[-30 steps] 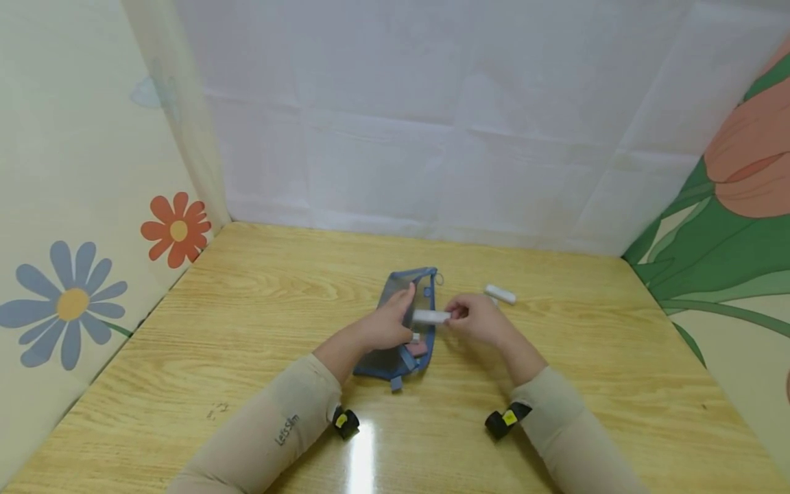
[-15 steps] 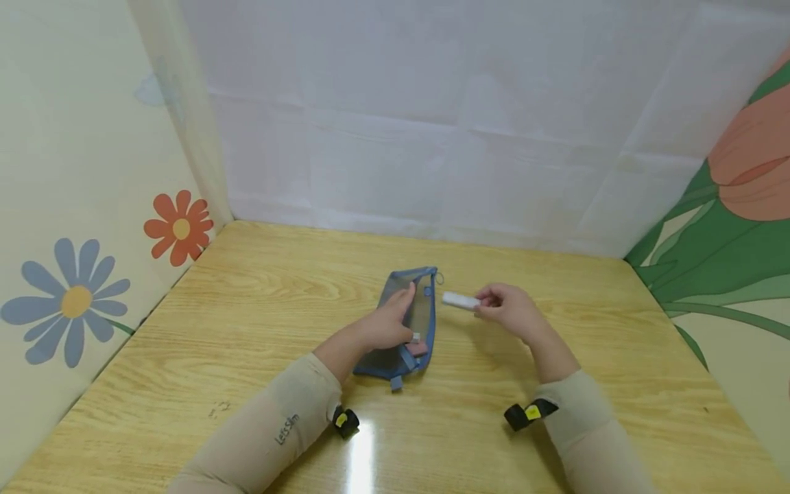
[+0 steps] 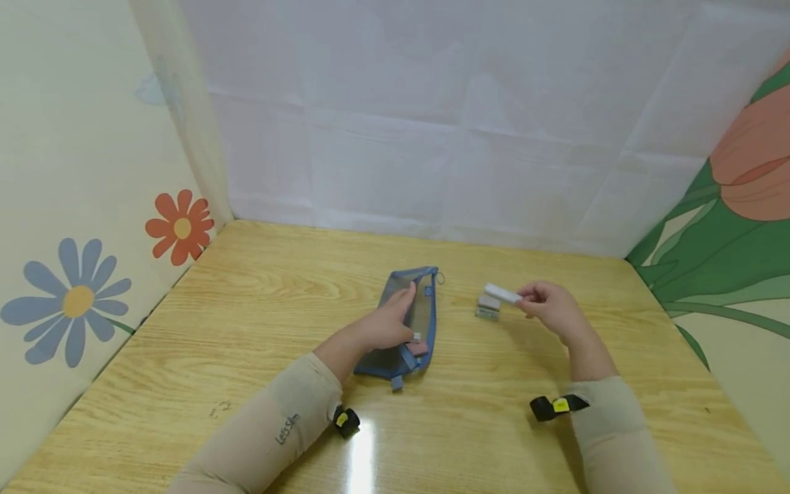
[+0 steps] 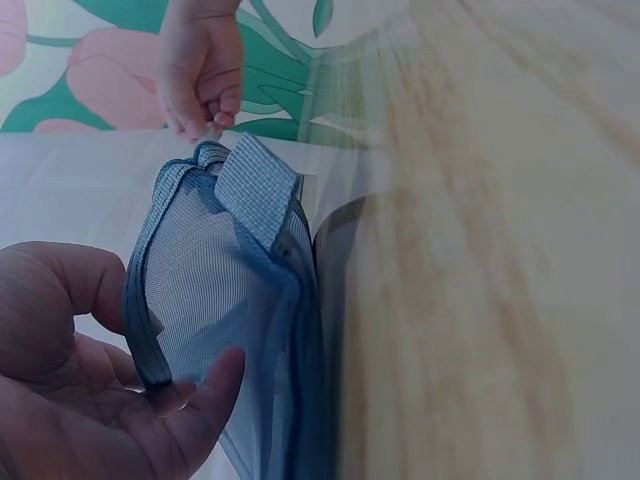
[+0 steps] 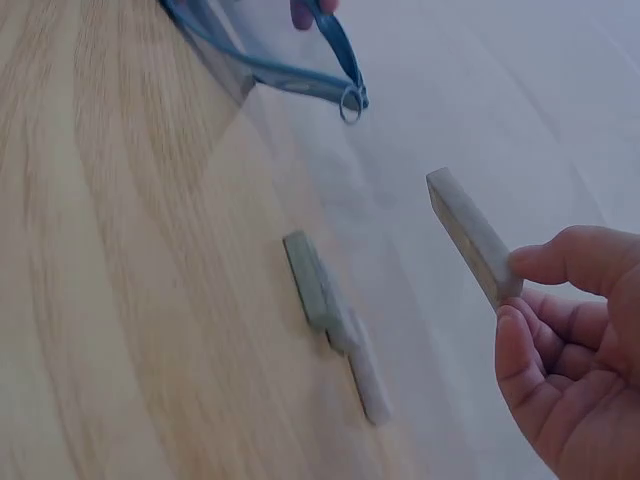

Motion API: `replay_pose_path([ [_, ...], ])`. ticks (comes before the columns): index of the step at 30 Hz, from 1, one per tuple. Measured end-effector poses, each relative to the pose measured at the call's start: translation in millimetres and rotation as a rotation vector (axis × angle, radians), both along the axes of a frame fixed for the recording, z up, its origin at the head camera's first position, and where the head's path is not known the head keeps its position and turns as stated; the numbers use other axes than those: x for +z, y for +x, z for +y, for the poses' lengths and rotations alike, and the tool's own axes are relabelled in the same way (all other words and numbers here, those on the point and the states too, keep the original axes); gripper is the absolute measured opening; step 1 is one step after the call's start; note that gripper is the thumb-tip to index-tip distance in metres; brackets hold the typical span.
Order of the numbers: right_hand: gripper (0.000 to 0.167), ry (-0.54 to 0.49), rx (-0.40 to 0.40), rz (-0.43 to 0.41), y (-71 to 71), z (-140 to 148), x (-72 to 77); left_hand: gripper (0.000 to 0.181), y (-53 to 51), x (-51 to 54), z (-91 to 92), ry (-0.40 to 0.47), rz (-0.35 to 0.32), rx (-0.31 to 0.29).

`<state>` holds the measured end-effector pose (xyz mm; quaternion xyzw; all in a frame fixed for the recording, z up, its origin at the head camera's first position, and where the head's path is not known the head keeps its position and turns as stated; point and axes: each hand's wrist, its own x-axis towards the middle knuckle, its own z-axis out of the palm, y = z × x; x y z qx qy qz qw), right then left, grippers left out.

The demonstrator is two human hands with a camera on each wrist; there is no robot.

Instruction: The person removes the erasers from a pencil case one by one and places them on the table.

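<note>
A blue mesh zip pouch (image 3: pixel 422 312) lies on the table, its mouth parted toward the right. My left hand (image 3: pixel 384 327) holds the pouch by its edge; in the left wrist view the zip edge (image 4: pixel 138 300) runs between thumb and fingers. Through the opening show a pink block (image 3: pixel 417 348) and a small white piece (image 3: pixel 416 337). Right of the pouch, my right hand (image 3: pixel 554 310) pinches a white, eraser-like bar (image 5: pixel 470 232) by one end, above the table. Below it lie a greenish block (image 5: pixel 306 280), a grey block (image 5: pixel 338 310) and another pale bar (image 5: pixel 368 380), side by side.
The wooden table (image 3: pixel 265 288) ends at a white cloth backdrop (image 3: pixel 382 137). Flower-printed panels (image 3: pixel 77 302) stand at both sides. A metal ring (image 5: pixel 350 104) hangs at the pouch's zip end. Each wrist wears a black strapped camera (image 3: pixel 558 406).
My right hand has drawn the white bar away from the pouch mouth, rightward to above the other blocks. The blocks beneath it now show. My left hand and the pouch stay put.
</note>
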<state>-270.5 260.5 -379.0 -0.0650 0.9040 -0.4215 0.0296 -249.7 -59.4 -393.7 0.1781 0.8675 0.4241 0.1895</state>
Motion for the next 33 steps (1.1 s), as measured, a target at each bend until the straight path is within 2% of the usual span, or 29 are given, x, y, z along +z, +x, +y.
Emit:
replay_pose_path([
  [8, 0.027, 0.003, -0.02, -0.03, -1.2, 23, -15.4, 0.091, -0.1, 0.2, 0.5, -0.001, 0.008, -0.003],
  [17, 0.028, 0.001, -0.023, -0.05, -3.1, 28, -27.9, 0.092, 0.0, 0.8, 0.4, -0.015, 0.006, -0.001],
  [23, 0.028, 0.042, -0.036, -0.086, -4.2, 30, -34.1, 0.092, 0.8, 2.1, -0.2, -0.007, -0.006, -0.004],
  [33, 0.026, 0.028, -0.049, -0.114, -6.3, 27, -40.7, 0.091, 3.2, 4.0, 0.5, -0.031, 0.074, -0.001],
])
